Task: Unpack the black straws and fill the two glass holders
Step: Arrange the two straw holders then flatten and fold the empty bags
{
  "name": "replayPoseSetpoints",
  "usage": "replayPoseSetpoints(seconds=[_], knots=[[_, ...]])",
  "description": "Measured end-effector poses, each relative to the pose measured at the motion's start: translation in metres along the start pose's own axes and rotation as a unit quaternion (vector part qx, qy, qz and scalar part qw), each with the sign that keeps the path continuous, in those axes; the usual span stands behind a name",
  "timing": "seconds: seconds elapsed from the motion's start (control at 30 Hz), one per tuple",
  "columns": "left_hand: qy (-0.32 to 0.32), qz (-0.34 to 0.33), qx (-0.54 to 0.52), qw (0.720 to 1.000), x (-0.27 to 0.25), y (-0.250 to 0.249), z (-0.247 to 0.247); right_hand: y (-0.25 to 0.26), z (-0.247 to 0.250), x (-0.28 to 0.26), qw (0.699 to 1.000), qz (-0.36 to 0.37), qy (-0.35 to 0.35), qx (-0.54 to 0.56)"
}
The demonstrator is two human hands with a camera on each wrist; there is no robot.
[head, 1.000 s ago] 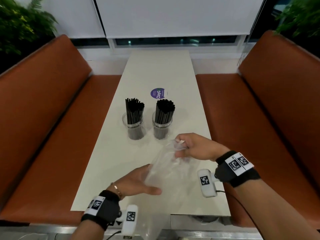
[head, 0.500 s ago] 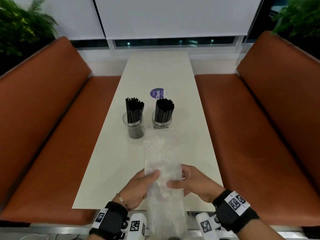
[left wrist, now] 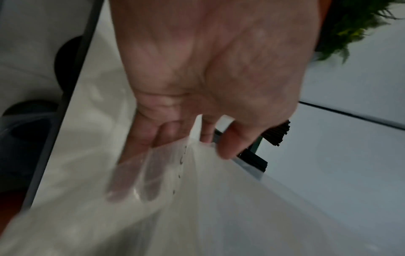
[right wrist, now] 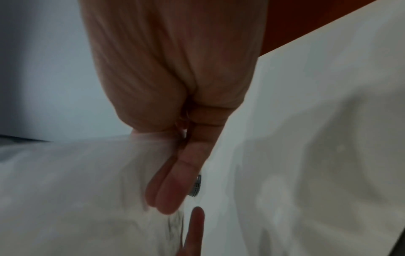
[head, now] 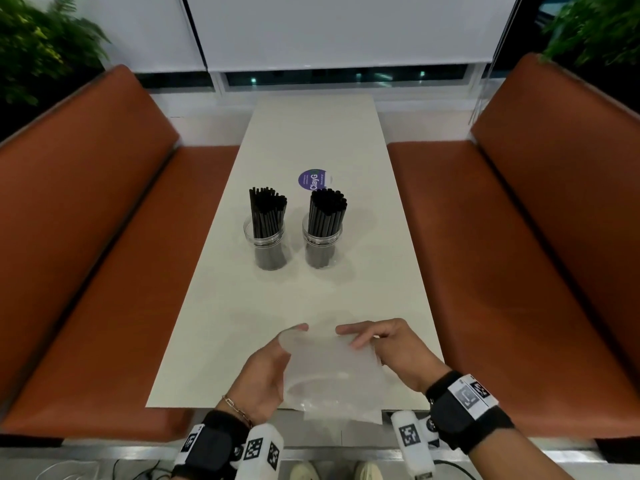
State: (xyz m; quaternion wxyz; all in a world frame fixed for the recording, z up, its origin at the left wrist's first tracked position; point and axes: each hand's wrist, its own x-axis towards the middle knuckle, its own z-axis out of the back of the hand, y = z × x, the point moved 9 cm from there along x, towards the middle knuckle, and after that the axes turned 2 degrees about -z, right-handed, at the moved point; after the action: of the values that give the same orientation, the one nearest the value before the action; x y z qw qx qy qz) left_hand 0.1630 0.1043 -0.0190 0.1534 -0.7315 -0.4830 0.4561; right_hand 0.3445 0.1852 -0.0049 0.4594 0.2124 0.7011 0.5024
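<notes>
Pinching the empty plastic bag between both hands, I judge filling done: black straws stand in both glass holders beyond them.

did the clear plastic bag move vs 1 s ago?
Yes. The clear plastic bag, held in both hands, has come back from just in front of the two straw-filled glass holders to the white table's near edge, now overhanging it.
</notes>
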Motion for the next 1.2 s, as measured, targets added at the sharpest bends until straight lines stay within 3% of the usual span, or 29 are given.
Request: replayPoseSetpoints(seconds=[0.07, 0.13, 0.23, 0.3, 0.43, 0.5, 0.63, 0.83, 1.03, 1.1, 1.2], knots=[[0.023, 0.08, -0.045, 0.995, -0.004, 0.014, -0.007, 0.004, 0.0, 0.001, 0.999, 0.009, 0.009, -0.031], [0.035, 0.129, -0.004, 0.991, -0.005, 0.029, -0.006, 0.001, 0.003, 0.005, 0.997, 0.027, 0.004, -0.075], [0.002, 0.101, 0.146, 0.984, 0.0, 0.029, 0.0, -0.001, 0.002, 0.006, 0.996, 0.007, 0.003, -0.083], [-0.006, 0.082, 0.194, 0.978, 0.004, 0.03, 0.007, -0.008, 0.003, 0.005, 0.999, -0.045, 0.024, -0.019], [-0.034, 0.042, 0.22, 0.974, 0.008, 0.022, 0.013, -0.019, -0.004, -0.007, 0.976, -0.123, 0.069, 0.168], [-0.043, 0.037, 0.21, 0.976, 0.01, 0.019, 0.009, -0.026, -0.003, -0.007, 0.984, -0.123, 0.043, 0.122], [-0.042, 0.034, 0.167, 0.984, 0.015, 0.019, 0.004, -0.029, -0.009, -0.009, 0.996, -0.082, 0.034, -0.03], [0.021, 0.051, 0.224, 0.973, 0.018, 0.028, -0.002, -0.017, 0.016, -0.014, 0.999, -0.023, -0.025, -0.013], [0.003, 0.1, 0.095, 0.991, 0.029, 0.037, -0.006, 0.001, 0.037, -0.03, 0.992, 0.091, -0.074, -0.054], [0.012, 0.119, 0.038, 0.992, 0.031, 0.039, -0.015, 0.011, 0.042, -0.04, 0.974, 0.155, -0.095, -0.134], [0.038, 0.147, 0.002, 0.988, 0.034, 0.042, -0.031, 0.031, 0.039, -0.062, 0.897, 0.251, -0.137, -0.337]])
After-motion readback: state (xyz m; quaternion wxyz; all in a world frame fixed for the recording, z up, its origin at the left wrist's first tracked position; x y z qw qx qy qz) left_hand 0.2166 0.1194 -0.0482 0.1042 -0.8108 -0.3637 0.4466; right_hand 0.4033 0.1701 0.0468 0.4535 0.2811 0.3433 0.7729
